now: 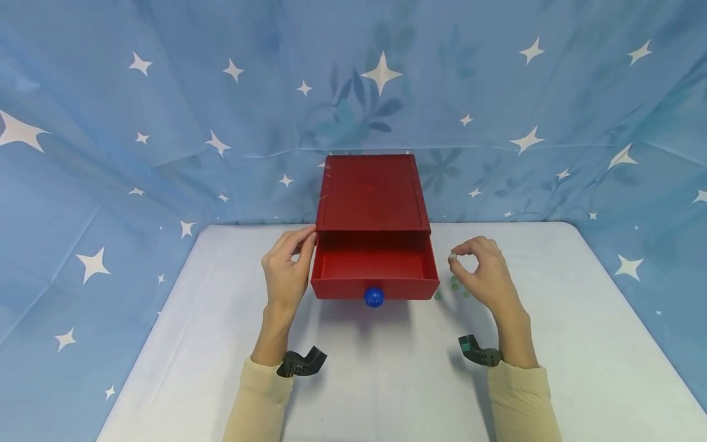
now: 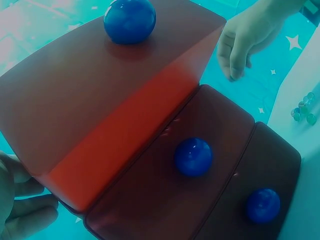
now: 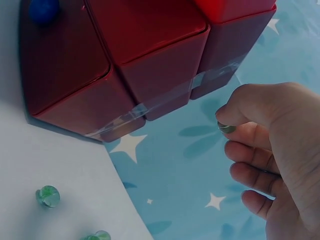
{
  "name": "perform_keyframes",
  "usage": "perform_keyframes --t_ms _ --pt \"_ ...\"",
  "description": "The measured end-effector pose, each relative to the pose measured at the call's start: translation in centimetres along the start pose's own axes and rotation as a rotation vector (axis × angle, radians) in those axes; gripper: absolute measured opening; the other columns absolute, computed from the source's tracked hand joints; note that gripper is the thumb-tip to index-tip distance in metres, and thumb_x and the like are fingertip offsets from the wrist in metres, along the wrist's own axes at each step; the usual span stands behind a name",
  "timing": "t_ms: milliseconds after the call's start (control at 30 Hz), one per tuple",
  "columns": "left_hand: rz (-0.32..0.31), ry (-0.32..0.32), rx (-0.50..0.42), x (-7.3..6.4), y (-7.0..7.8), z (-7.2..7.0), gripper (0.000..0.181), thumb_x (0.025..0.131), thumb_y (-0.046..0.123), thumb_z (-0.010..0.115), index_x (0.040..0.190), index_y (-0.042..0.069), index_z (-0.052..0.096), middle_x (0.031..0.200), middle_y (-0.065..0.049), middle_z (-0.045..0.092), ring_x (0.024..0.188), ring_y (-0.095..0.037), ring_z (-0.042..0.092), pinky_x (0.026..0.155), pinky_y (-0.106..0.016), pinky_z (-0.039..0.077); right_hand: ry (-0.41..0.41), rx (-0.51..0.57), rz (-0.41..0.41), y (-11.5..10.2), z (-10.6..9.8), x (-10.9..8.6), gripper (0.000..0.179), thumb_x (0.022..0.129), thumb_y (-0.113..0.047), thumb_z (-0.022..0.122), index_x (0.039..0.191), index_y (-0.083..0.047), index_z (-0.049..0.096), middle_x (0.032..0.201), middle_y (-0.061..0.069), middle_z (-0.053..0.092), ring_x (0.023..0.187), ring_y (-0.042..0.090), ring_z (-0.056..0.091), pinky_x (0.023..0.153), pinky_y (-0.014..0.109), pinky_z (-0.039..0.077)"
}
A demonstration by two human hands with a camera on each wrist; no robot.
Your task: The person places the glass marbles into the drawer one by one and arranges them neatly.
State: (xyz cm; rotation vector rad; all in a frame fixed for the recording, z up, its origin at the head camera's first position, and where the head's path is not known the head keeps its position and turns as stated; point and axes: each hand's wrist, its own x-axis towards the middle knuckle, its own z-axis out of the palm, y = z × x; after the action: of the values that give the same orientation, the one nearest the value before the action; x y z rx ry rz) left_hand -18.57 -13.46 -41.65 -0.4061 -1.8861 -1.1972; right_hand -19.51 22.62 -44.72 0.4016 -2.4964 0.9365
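Note:
A red drawer cabinet [image 1: 371,193] stands on the table, its top drawer [image 1: 375,288] pulled out by its round blue knob side toward me. My left hand [image 1: 287,264] touches the cabinet's left side near the front edge, fingers fairly straight. Right of the drawer, my right hand [image 1: 486,273] is raised and pinches a small glass marble [image 3: 226,128] between thumb and index finger. In the right wrist view the other fingers are loosely bent. Below that hand, several green glass marbles [image 3: 49,196] lie on the table.
Two lower drawers with blue knobs [image 2: 193,157] are closed beneath the pulled-out one. Clear tape [image 3: 197,80] runs along the cabinet's side. The white table [image 1: 182,344] ends at a blue star-patterned cloth [image 1: 221,110] behind and at the sides.

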Motion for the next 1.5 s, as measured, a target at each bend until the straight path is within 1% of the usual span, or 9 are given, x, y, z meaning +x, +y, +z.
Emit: perform_keyframes --t_ms 667,900,1100,1300,1500 --pt "-0.003 -0.012 0.006 -0.3 0.1 0.0 0.02 0.094 0.007 0.069 0.112 0.006 0.076 0.099 -0.01 0.076 0.08 -0.02 0.073 0.08 -0.012 0.056 0.033 0.005 -0.004 -1.2 -0.9 -0.2 0.013 0.086 -0.007 0.071 0.098 -0.003 0.069 0.1 0.013 0.066 0.104 0.03 0.054 0.087 0.052 0.045" --pt "-0.003 -0.009 0.004 -0.2 0.1 0.1 0.02 0.093 0.007 0.069 0.112 0.005 0.076 0.099 -0.01 0.076 0.08 -0.021 0.073 0.08 -0.012 0.056 0.055 -0.007 -0.039 -1.7 -1.2 -0.1 0.014 0.085 -0.006 0.072 0.097 -0.002 0.069 0.099 0.012 0.067 0.104 0.028 0.055 0.083 0.044 0.047" --pt "-0.004 -0.002 0.002 -0.1 0.2 0.1 0.019 0.093 0.007 0.069 0.111 0.005 0.077 0.098 -0.01 0.077 0.079 -0.021 0.073 0.08 -0.012 0.056 0.073 0.018 -0.064 -2.2 -1.6 -0.1 0.014 0.084 -0.004 0.072 0.098 -0.002 0.069 0.098 0.01 0.066 0.103 0.026 0.054 0.082 0.038 0.044" --pt "-0.001 0.001 -0.001 0.0 0.2 0.1 0.02 0.093 0.006 0.069 0.111 0.005 0.077 0.098 -0.01 0.077 0.079 -0.021 0.073 0.079 -0.012 0.056 0.115 0.046 -0.126 -2.6 -2.0 0.1 0.015 0.083 -0.002 0.074 0.097 -0.001 0.07 0.096 0.009 0.068 0.101 0.025 0.055 0.083 0.026 0.042" --pt "-0.005 0.004 -0.004 0.0 0.1 0.0 0.02 0.094 0.007 0.069 0.112 0.006 0.077 0.098 -0.009 0.077 0.079 -0.02 0.072 0.079 -0.012 0.056 0.153 0.058 -0.171 -3.3 -2.4 0.3 0.016 0.081 -0.001 0.075 0.097 -0.002 0.07 0.096 0.01 0.069 0.099 0.026 0.057 0.084 0.022 0.042"
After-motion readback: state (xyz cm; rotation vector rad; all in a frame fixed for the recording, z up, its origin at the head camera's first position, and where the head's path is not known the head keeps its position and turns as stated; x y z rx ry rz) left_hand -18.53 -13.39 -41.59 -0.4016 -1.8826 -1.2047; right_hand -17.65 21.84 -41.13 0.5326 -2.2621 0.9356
